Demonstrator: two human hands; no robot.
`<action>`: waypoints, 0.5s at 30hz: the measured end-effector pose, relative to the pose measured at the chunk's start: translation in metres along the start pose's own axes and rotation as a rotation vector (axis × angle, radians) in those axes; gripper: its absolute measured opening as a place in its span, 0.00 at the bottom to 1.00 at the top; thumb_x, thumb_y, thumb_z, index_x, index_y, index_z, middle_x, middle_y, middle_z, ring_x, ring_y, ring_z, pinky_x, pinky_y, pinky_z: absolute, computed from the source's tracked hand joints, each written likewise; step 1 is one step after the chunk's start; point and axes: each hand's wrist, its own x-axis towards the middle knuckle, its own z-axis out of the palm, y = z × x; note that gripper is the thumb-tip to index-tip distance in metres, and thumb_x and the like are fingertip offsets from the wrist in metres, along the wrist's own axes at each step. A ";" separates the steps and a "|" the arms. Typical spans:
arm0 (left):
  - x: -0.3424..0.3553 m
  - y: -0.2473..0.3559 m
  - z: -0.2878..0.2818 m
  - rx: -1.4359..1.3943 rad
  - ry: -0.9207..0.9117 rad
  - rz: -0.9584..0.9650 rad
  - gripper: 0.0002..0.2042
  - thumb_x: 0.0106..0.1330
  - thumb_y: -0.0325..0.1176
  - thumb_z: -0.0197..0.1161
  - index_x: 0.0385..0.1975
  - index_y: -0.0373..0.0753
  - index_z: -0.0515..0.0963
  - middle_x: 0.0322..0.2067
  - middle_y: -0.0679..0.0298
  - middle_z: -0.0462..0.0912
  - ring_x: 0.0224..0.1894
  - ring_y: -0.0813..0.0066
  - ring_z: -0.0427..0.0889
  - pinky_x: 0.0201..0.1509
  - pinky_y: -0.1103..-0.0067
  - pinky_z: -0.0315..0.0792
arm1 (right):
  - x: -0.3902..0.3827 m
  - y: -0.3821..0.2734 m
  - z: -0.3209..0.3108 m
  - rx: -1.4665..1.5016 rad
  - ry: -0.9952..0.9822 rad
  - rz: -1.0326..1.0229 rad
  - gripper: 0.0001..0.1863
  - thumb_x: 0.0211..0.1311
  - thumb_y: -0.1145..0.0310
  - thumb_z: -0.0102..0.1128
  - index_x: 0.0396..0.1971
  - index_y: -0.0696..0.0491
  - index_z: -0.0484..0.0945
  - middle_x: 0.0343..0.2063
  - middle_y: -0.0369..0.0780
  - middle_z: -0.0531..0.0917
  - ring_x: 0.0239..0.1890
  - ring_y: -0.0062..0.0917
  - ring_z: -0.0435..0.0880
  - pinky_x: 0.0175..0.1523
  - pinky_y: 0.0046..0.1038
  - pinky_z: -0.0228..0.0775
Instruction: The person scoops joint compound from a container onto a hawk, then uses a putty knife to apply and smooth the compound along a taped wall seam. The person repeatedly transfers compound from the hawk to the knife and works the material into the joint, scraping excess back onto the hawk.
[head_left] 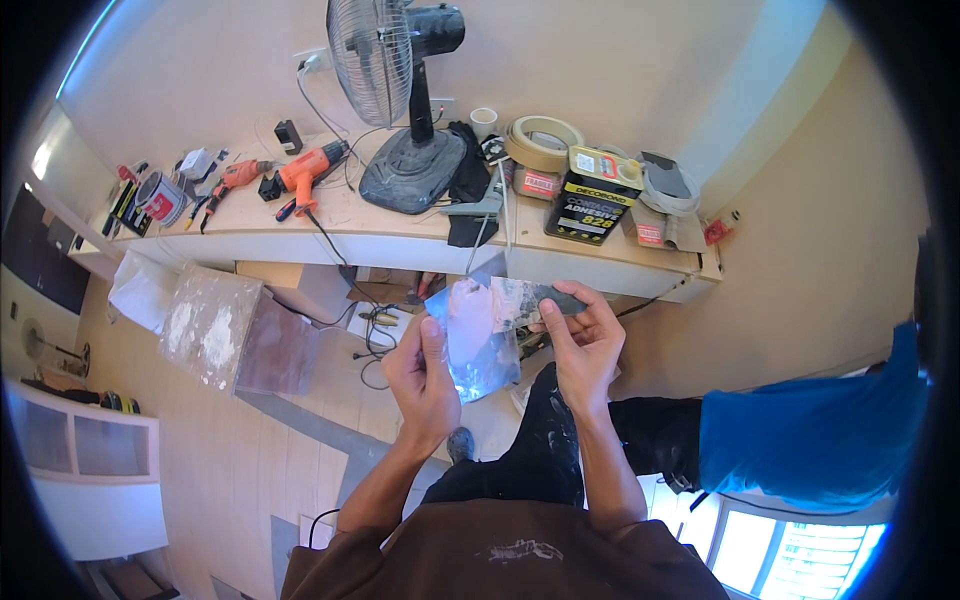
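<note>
My left hand (pixel 420 382) grips the left edge of a shiny metal filler plate (pixel 488 362), its thumb on top. A smear of pale pink putty (pixel 467 322) covers the plate's upper middle. In my right hand (pixel 586 348) is a putty knife (pixel 519 303), held by its dark handle end between thumb and fingers. Pink putty coats its blade, which overlaps the plate's upper right and seems to touch the putty. Both hands are in front of my body, nearer to me than the long shelf.
On the wooden shelf (pixel 540 243) stand a fan (pixel 415 165), orange power drills (pixel 308 172), tape rolls (pixel 543 140) and an adhesive can (pixel 594 195). A putty-smeared box (pixel 215 325) is at left. Cables trail below. Another person in a blue shirt (pixel 800 440) is at right.
</note>
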 end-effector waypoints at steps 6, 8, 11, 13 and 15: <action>-0.008 0.013 -0.011 0.040 -0.171 -0.042 0.17 0.79 0.37 0.50 0.33 0.29 0.78 0.18 0.70 0.70 0.23 0.87 0.63 0.25 0.81 0.59 | -0.016 -0.017 -0.002 -0.065 -0.066 -0.076 0.13 0.65 0.78 0.65 0.49 0.57 0.79 0.29 0.40 0.86 0.29 0.15 0.86 0.30 0.16 0.70; -0.008 0.017 -0.021 0.082 -0.253 -0.087 0.19 0.79 0.38 0.49 0.33 0.29 0.78 0.18 0.69 0.73 0.23 0.87 0.65 0.26 0.81 0.61 | -0.020 -0.025 -0.005 -0.164 -0.118 -0.105 0.13 0.64 0.78 0.65 0.48 0.56 0.80 0.30 0.41 0.87 0.29 0.14 0.86 0.29 0.17 0.70; 0.000 0.022 -0.033 0.060 -0.441 -0.136 0.24 0.81 0.44 0.44 0.38 0.30 0.82 0.27 0.68 0.82 0.28 0.88 0.76 0.33 0.85 0.69 | -0.022 -0.037 -0.007 -0.316 -0.195 -0.178 0.11 0.63 0.79 0.65 0.45 0.55 0.82 0.31 0.41 0.88 0.28 0.14 0.86 0.29 0.18 0.70; 0.004 0.033 -0.034 -0.056 -0.436 -0.225 0.26 0.81 0.47 0.43 0.33 0.31 0.81 0.23 0.67 0.80 0.25 0.87 0.73 0.30 0.84 0.67 | -0.020 -0.038 -0.004 -0.286 -0.244 -0.257 0.10 0.62 0.79 0.65 0.43 0.55 0.83 0.32 0.40 0.88 0.28 0.16 0.86 0.29 0.19 0.72; 0.004 0.041 -0.035 -0.114 -0.424 -0.286 0.28 0.81 0.49 0.43 0.29 0.31 0.82 0.21 0.68 0.80 0.24 0.87 0.71 0.28 0.83 0.65 | -0.020 -0.043 -0.001 -0.297 -0.295 -0.307 0.10 0.59 0.82 0.64 0.41 0.56 0.84 0.34 0.40 0.88 0.33 0.23 0.89 0.37 0.23 0.77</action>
